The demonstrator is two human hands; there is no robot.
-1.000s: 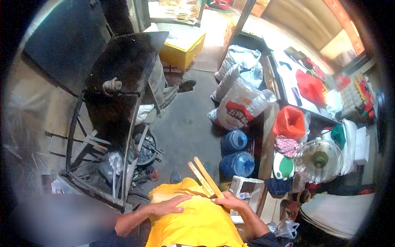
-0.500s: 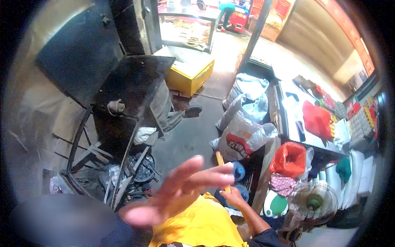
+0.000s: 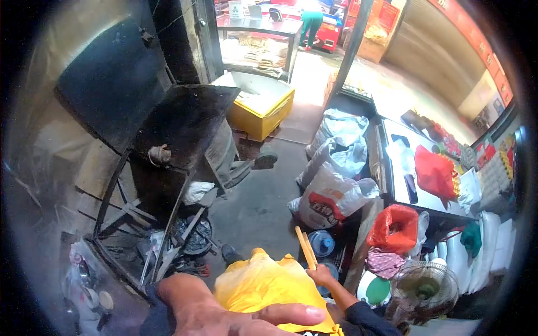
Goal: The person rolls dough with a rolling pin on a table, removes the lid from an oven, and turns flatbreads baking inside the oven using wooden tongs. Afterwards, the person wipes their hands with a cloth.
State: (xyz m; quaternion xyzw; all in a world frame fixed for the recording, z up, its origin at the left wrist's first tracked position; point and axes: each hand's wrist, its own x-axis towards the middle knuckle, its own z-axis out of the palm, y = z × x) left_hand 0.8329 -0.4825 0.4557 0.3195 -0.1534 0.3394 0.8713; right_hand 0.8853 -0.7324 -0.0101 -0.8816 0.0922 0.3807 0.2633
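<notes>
My left hand (image 3: 230, 319) is large and close to the camera at the bottom edge, in front of the yellow apron (image 3: 266, 280). One finger is stretched out to the right; the frame cuts off the others, and no held thing shows. On the right, my right hand (image 3: 320, 275) is closed around the lower ends of two pale yellow sticks (image 3: 306, 248), which point up and away, slightly apart at the top. Whether they are joined is hidden by the fingers. A blue water jug (image 3: 321, 243) stands just beyond this hand.
Stuffed white sacks (image 3: 328, 196) line the right side, beside a counter (image 3: 399, 193) with phones and a red bag (image 3: 436, 173). A red-lined bin (image 3: 392, 228) and a fan (image 3: 424, 284) stand nearer. At left is a black metal frame (image 3: 185, 129); a yellow box (image 3: 263, 116) stands ahead.
My left hand has dropped from mid-view to the bottom edge. My right hand still grips the sticks, which now show as two. The view has shifted slightly.
</notes>
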